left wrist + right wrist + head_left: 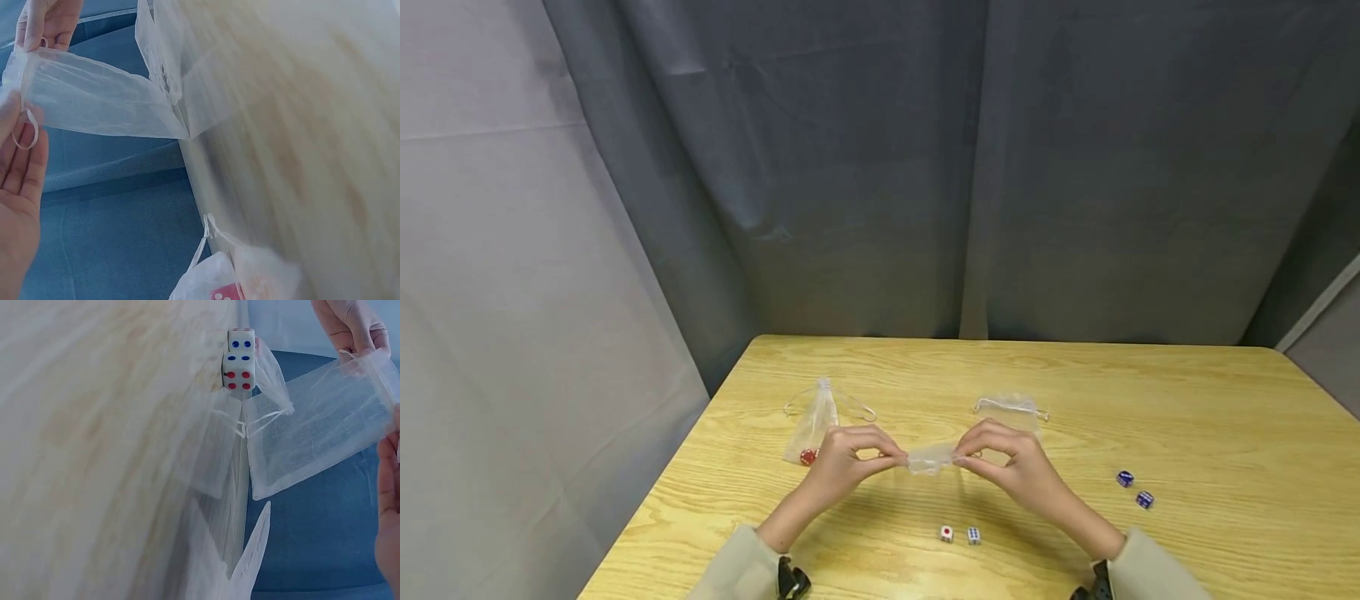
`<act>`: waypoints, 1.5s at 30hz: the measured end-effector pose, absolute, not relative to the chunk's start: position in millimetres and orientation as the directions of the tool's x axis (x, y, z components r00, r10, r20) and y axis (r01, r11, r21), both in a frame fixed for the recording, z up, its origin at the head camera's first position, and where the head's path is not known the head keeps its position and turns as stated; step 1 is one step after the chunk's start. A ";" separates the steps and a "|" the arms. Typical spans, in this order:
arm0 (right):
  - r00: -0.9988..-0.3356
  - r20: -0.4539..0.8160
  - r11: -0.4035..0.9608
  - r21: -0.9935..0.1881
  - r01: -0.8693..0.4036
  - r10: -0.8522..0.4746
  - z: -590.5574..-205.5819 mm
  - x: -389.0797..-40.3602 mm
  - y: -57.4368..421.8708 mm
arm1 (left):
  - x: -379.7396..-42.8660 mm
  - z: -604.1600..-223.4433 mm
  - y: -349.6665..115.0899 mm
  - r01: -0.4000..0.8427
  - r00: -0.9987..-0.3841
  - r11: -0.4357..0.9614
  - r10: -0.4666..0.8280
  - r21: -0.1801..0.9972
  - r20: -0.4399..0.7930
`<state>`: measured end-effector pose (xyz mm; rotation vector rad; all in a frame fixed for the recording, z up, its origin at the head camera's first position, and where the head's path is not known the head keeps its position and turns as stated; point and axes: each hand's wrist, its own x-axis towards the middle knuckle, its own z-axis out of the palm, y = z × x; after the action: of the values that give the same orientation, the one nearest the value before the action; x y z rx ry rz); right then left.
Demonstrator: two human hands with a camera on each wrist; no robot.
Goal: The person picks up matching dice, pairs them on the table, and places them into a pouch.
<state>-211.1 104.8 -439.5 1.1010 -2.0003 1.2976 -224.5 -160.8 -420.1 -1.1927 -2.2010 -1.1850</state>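
Note:
Between both hands a sheer white drawstring bag hangs stretched by its top edge, its lower end reaching close to the table in the left wrist view. My left hand pinches one top corner between thumb and fingertips, where a drawstring loop dangles. At the opposite corner, my right hand holds the bag in a similar pinch. Nothing shows inside the sheer fabric. Two white dice, one with a red dot and one with blue dots, lie on the table just in front.
Left of the hands lies a closed drawstring bag with red dice inside. Behind the right hand lies another sheer bag. Two blue dice sit to the right on the wooden table. Grey curtains hang behind.

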 end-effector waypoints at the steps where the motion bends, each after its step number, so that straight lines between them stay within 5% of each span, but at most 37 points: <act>1: -0.547 0.760 0.216 -0.503 -0.837 -0.351 -439.5 -211.0 104.6 | -225.0 -420.4 -160.2 0.820 -0.569 0.291 0.504 0.493 0.650; 9: -0.586 0.729 0.189 -0.558 -0.808 -0.354 -439.6 -211.0 100.8 | -228.0 -421.7 -153.7 0.842 -0.540 0.294 0.475 0.453 0.695; 19: -0.560 0.772 0.194 -0.526 -0.828 -0.299 -432.0 -209.1 100.9 | -227.0 -420.8 -153.2 0.773 -0.634 0.290 0.392 0.564 0.667; 45: -0.635 0.681 0.258 -0.581 -0.772 -0.366 -438.0 -210.0 97.7 | -227.5 -422.3 -147.1 0.883 -0.470 0.239 0.478 0.405 0.742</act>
<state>-210.0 97.7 -438.0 1.0338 -2.1253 1.3411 -227.5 -147.1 -422.3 -1.2416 -2.0465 -1.1412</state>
